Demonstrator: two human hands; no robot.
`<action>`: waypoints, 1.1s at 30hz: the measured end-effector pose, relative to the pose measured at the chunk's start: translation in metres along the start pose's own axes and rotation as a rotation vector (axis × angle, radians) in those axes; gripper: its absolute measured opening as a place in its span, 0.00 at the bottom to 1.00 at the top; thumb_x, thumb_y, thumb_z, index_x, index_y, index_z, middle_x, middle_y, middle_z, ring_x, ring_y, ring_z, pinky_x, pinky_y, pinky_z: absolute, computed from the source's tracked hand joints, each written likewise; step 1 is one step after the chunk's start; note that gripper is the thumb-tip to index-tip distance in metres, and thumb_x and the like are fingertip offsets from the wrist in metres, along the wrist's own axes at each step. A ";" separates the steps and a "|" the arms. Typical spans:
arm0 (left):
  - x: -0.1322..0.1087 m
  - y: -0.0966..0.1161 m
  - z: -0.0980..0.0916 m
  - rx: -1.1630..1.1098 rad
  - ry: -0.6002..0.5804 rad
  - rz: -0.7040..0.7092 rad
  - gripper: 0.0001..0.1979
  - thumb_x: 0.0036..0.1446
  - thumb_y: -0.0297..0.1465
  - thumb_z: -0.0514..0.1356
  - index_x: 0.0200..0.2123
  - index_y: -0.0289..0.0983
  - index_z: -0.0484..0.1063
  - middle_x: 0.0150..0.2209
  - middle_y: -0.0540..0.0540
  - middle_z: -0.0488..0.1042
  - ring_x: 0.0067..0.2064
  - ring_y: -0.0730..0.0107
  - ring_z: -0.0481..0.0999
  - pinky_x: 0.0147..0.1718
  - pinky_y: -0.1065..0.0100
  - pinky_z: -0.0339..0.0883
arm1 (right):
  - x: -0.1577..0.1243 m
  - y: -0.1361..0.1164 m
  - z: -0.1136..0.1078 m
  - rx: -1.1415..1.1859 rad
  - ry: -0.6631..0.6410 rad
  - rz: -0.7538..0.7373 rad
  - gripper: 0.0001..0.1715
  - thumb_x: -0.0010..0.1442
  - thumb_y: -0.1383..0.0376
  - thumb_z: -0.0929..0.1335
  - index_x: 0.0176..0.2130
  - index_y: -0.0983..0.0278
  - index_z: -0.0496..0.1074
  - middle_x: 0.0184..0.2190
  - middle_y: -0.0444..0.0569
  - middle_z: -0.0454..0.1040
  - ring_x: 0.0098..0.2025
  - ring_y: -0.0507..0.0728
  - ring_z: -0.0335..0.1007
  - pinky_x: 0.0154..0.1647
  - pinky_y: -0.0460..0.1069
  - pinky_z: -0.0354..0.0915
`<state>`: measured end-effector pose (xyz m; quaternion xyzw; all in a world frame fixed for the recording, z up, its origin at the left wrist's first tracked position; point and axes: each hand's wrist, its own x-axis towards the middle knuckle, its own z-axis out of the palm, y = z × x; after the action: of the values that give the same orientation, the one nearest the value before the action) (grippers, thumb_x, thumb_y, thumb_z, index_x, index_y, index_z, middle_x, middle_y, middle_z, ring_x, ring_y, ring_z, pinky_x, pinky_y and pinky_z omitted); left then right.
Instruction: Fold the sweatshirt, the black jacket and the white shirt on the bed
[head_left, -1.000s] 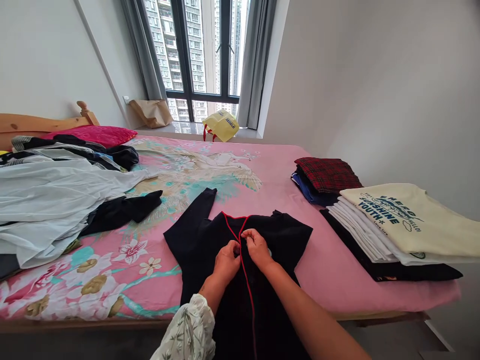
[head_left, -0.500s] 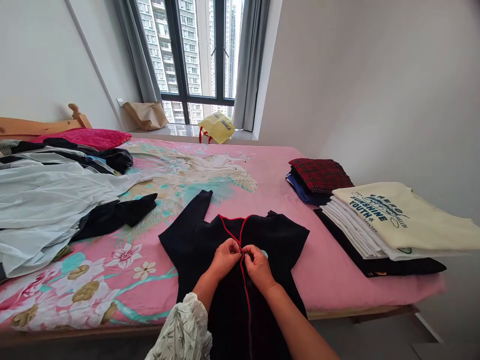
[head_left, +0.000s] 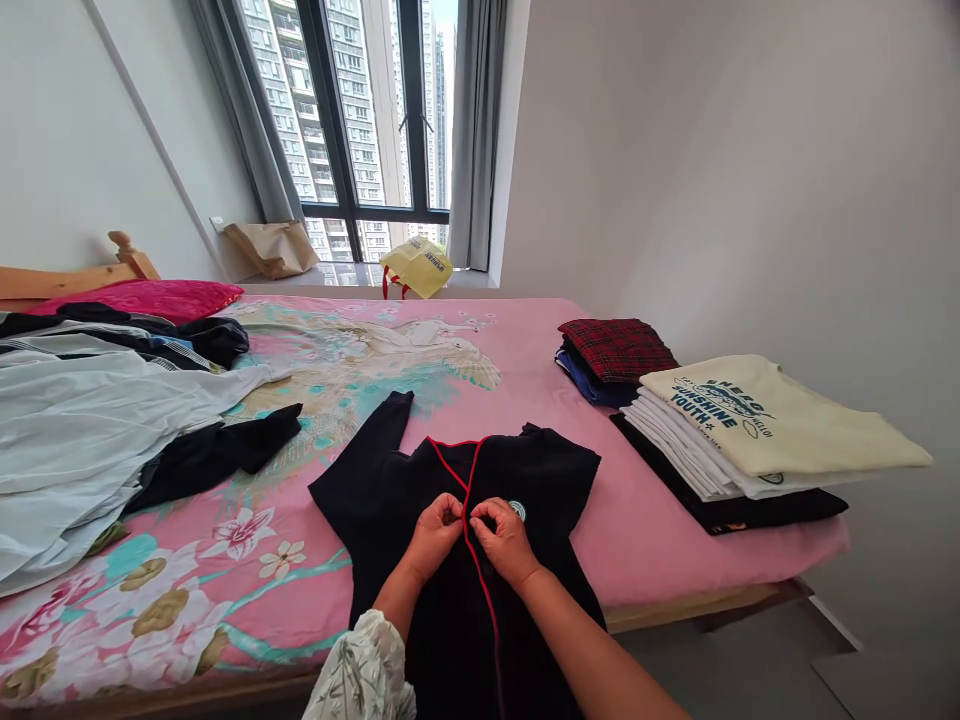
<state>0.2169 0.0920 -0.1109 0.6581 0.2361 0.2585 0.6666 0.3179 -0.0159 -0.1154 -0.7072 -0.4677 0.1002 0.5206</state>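
Note:
A black garment [head_left: 540, 480] with red piping down its front lies flat on the near edge of the bed [head_left: 525, 350]. One sleeve stretches up to the left. My left hand [head_left: 433, 532] and my right hand [head_left: 501, 538] meet at the red-edged opening below the collar. Both pinch the fabric edges there, fingers curled. A small round badge [head_left: 516, 510] shows on the chest just right of my right hand.
A heap of loose light and dark clothes [head_left: 97, 400] covers the bed's left side. Folded stacks sit at the right: a plaid pile [head_left: 615, 348] and a cream printed shirt on white ones [head_left: 757, 420]. A yellow bag [head_left: 417, 266] and a brown paper bag [head_left: 274, 246] rest on the windowsill.
My hands stay pinched on the garment's front opening with only slight finger shifts. The view has swung to the right, so everything sits further left in the picture.

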 end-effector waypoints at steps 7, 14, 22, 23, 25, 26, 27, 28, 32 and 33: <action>0.000 0.003 -0.002 -0.002 0.006 -0.021 0.12 0.37 0.31 0.63 0.25 0.38 0.62 0.23 0.56 0.63 0.26 0.78 0.61 0.27 0.74 0.56 | 0.001 0.003 0.004 -0.040 -0.002 0.010 0.03 0.53 0.68 0.65 0.30 0.63 0.70 0.31 0.47 0.70 0.38 0.55 0.66 0.42 0.50 0.61; 0.003 0.003 -0.001 -0.021 0.071 -0.073 0.13 0.37 0.32 0.63 0.24 0.38 0.59 0.22 0.57 0.62 0.23 0.79 0.60 0.25 0.75 0.55 | -0.001 0.003 0.006 -0.052 0.012 0.019 0.03 0.54 0.67 0.64 0.29 0.63 0.69 0.30 0.47 0.69 0.36 0.54 0.64 0.40 0.49 0.60; -0.001 0.007 0.001 0.035 0.118 -0.020 0.09 0.38 0.29 0.59 0.23 0.38 0.59 0.21 0.57 0.60 0.23 0.79 0.60 0.25 0.74 0.55 | 0.017 0.005 0.000 0.072 -0.160 0.244 0.04 0.51 0.64 0.65 0.27 0.63 0.68 0.25 0.43 0.69 0.28 0.52 0.63 0.33 0.46 0.60; -0.002 0.007 0.002 0.060 0.123 -0.004 0.08 0.39 0.29 0.59 0.23 0.38 0.60 0.21 0.57 0.60 0.23 0.79 0.60 0.25 0.74 0.55 | 0.021 0.006 -0.001 0.083 -0.197 0.277 0.04 0.50 0.64 0.66 0.26 0.63 0.69 0.23 0.42 0.68 0.26 0.51 0.62 0.30 0.45 0.59; -0.004 0.007 0.005 0.113 0.128 0.030 0.07 0.40 0.28 0.59 0.23 0.38 0.61 0.22 0.57 0.60 0.24 0.78 0.60 0.26 0.74 0.55 | 0.031 0.010 -0.004 0.108 -0.272 0.342 0.04 0.48 0.65 0.66 0.25 0.63 0.69 0.20 0.40 0.67 0.23 0.49 0.60 0.26 0.44 0.57; -0.005 0.006 0.007 0.139 0.131 0.048 0.07 0.40 0.28 0.59 0.24 0.38 0.62 0.22 0.56 0.61 0.25 0.78 0.61 0.26 0.73 0.56 | 0.035 0.011 -0.005 0.120 -0.309 0.373 0.04 0.48 0.65 0.66 0.24 0.64 0.70 0.19 0.40 0.66 0.21 0.49 0.58 0.24 0.44 0.56; -0.006 0.006 0.009 0.164 0.133 0.068 0.07 0.41 0.28 0.59 0.25 0.38 0.62 0.23 0.56 0.61 0.25 0.77 0.61 0.27 0.73 0.57 | 0.039 0.013 -0.006 0.131 -0.345 0.401 0.04 0.47 0.66 0.66 0.24 0.64 0.70 0.17 0.40 0.65 0.20 0.48 0.57 0.22 0.44 0.55; -0.007 0.005 0.010 0.189 0.135 0.087 0.07 0.42 0.29 0.60 0.26 0.38 0.63 0.24 0.56 0.62 0.26 0.77 0.62 0.28 0.73 0.58 | 0.043 0.014 -0.007 0.140 -0.377 0.425 0.04 0.47 0.66 0.65 0.24 0.65 0.70 0.16 0.39 0.64 0.18 0.48 0.56 0.21 0.43 0.55; -0.009 0.002 0.013 0.277 0.164 0.140 0.07 0.45 0.31 0.60 0.30 0.38 0.65 0.27 0.54 0.64 0.28 0.74 0.65 0.30 0.71 0.61 | 0.048 0.016 -0.006 0.130 -0.414 0.460 0.07 0.47 0.66 0.65 0.26 0.66 0.72 0.16 0.40 0.64 0.17 0.48 0.55 0.19 0.43 0.54; -0.009 0.001 0.012 0.297 0.181 0.147 0.07 0.46 0.32 0.60 0.31 0.39 0.65 0.27 0.53 0.65 0.29 0.73 0.65 0.31 0.70 0.62 | 0.047 0.017 -0.005 0.116 -0.396 0.450 0.08 0.48 0.65 0.64 0.27 0.66 0.72 0.17 0.41 0.65 0.18 0.48 0.56 0.21 0.43 0.54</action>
<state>0.2182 0.0766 -0.1098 0.7389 0.2820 0.3268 0.5174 0.3562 0.0165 -0.1107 -0.7290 -0.3852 0.3752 0.4235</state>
